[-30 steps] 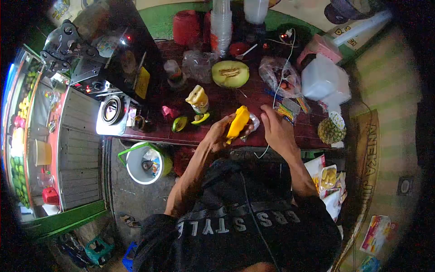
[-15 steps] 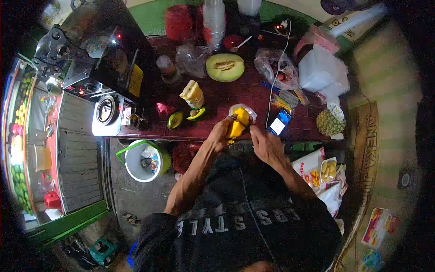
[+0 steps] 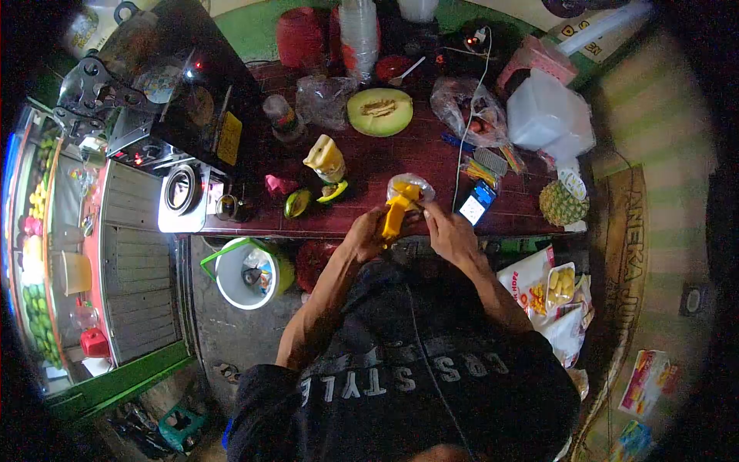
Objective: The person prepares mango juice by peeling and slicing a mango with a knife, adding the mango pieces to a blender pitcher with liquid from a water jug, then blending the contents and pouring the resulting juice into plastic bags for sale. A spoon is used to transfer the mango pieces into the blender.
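Note:
My left hand point(image 3: 366, 236) is closed around a piece of yellow fruit flesh, apparently mango point(image 3: 396, 215), at the front edge of the table. Close beside it on the right, my right hand point(image 3: 454, 237) has its fingers curled together; whatever they hold is hidden. Just beyond both hands is a clear plastic cup point(image 3: 426, 183), with yellow fruit at its mouth. To the left lie a green-skinned fruit piece point(image 3: 297, 203) and a yellow-green peel point(image 3: 332, 192). A cup of pale yellow fruit pieces point(image 3: 326, 160) stands behind them.
A halved melon point(image 3: 380, 112) lies farther back on the dark red table point(image 3: 262, 225). Right of my hands are a lit phone point(image 3: 477, 203), a cable and a pineapple point(image 3: 563, 206). A black machine point(image 3: 185, 92) stands left; below is a white bucket point(image 3: 245, 276).
The yellow fruit now hangs lower and more upright, between the cup and my left hand. My left hand has shifted slightly left, and my right hand has stayed close by.

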A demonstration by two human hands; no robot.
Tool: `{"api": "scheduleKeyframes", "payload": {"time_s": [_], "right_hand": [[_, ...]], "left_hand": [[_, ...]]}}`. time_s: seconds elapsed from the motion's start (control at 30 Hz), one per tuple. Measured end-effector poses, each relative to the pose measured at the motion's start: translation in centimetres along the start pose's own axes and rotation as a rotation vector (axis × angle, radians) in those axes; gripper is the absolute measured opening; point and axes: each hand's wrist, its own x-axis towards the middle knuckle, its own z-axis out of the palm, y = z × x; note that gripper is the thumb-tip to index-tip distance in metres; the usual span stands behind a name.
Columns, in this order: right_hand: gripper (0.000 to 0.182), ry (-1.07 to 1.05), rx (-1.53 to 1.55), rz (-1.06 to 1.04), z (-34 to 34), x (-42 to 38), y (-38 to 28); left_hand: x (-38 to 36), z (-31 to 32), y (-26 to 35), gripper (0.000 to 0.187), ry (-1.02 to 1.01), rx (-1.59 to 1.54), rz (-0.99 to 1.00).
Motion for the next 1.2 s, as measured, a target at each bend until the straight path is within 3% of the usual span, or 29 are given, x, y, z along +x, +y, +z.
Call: {"api": "scheduleKeyframes", "payload": {"time_s": [0.17, 0.2, 0.27, 0.33, 0.4, 0.47, 0.6, 0.67, 0.7, 0.77, 0.87, 1.0, 1.03, 1.1, 1.17, 1.2], "right_hand": [[0.024, 0.127, 0.051, 0.034, 1.9, 1.9, 2.6], [0.024, 0.172, 0.070, 0.038, 2.0, 2.1, 3.1], [0.025, 0.250, 0.112, 0.060, 2.3, 3.2, 3.9], [0.033, 0.348, 0.101, 0.118, 2.6, 4.8, 4.6], [0.039, 0.256, 0.114, 0.180, 2.3, 6.3, 4.5], [0.059, 0.091, 0.191, 0.231, 1.5, 7.5, 3.2], [0.059, 0.117, 0.154, 0.152, 4.1, 8.9, 4.0], [0.058, 0.162, 0.183, 0.108, 3.8, 8.2, 3.6], [0.057, 0.220, 0.213, 0.062, 3.1, 8.2, 3.2], [0.055, 0.155, 0.239, 0.118, 2.1, 7.8, 2.4], [0.052, 0.275, 0.202, 0.054, 2.6, 7.2, 2.8], [0.053, 0.192, 0.157, 0.120, 5.8, 8.1, 3.6], [0.052, 0.061, 0.154, 0.276, 4.7, 8.2, 2.5], [0.053, 0.305, 0.085, 0.139, 5.4, 7.5, 2.0], [0.054, 0.334, 0.040, 0.111, 5.5, 7.3, 1.4], [0.054, 0.275, 0.053, 0.145, 4.3, 6.7, -0.8]], "left_hand": [[2.4, -6.1, -0.8, 0.041, -0.189, 0.074, 0.036], [1.8, -5.7, -0.5, 0.041, -0.189, 0.074, 0.038], [0.7, -4.9, 0.1, 0.039, 0.015, 0.173, 0.222], [1.7, -4.8, -0.4, 0.039, -0.049, 0.209, 0.264], [3.5, -4.3, -0.8, 0.039, -0.116, 0.242, 0.310], [5.0, -3.9, -0.7, 0.034, -0.169, 0.747, 0.255], [5.0, -4.2, -0.4, 0.031, -0.103, 0.691, 0.177], [0.7, -0.8, 0.9, 0.028, 0.108, 0.524, 0.204], [0.6, -1.4, 1.1, 0.028, 0.114, 0.522, 0.205], [0.1, -3.6, 0.8, 0.037, -0.040, 0.396, 0.264], [1.0, -5.6, -0.5, 0.037, -0.152, 0.350, 0.217], [2.9, -6.6, -2.0, 0.036, -0.095, 0.398, 0.214], [3.1, -6.7, -1.9, 0.035, -0.082, 0.422, 0.266], [2.3, -7.1, -1.8, 0.034, -0.064, 0.432, 0.311], [0.7, -6.8, -1.0, 0.033, -0.114, 0.344, 0.237], [1.5, -8.4, -1.3, 0.033, -0.235, 0.423, 0.333]]}}
